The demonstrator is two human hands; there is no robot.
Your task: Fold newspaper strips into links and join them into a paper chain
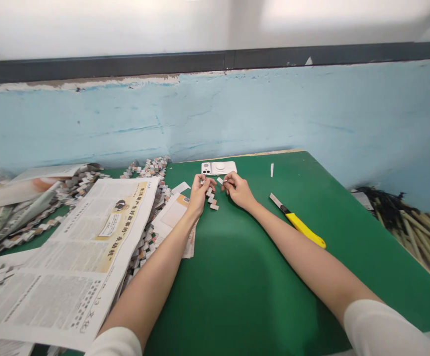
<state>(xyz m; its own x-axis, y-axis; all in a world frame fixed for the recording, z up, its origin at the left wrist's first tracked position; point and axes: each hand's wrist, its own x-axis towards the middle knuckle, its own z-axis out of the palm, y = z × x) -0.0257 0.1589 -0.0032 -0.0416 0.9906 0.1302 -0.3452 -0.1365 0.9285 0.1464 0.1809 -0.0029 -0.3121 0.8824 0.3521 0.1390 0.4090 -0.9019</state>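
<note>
My left hand (201, 192) is closed on one end of a short zigzag chain of folded paper (212, 199), whose other end hangs toward the green table (233, 277). Just to its right, my right hand (237, 189) pinches a small white paper strip (220, 181) between thumb and finger. The two hands are a small distance apart. Behind them lies a white phone (218, 168), camera side up. A knife with a yellow handle (306, 230) rests beside my right forearm.
Newspaper sheets (84, 257) and piles of woven paper chains (151, 168) cover the left side. A loose paper strip (271, 170) lies at the back right. Beyond the table's right edge are bundled sticks (422, 237). A blue wall (237, 109) stands behind.
</note>
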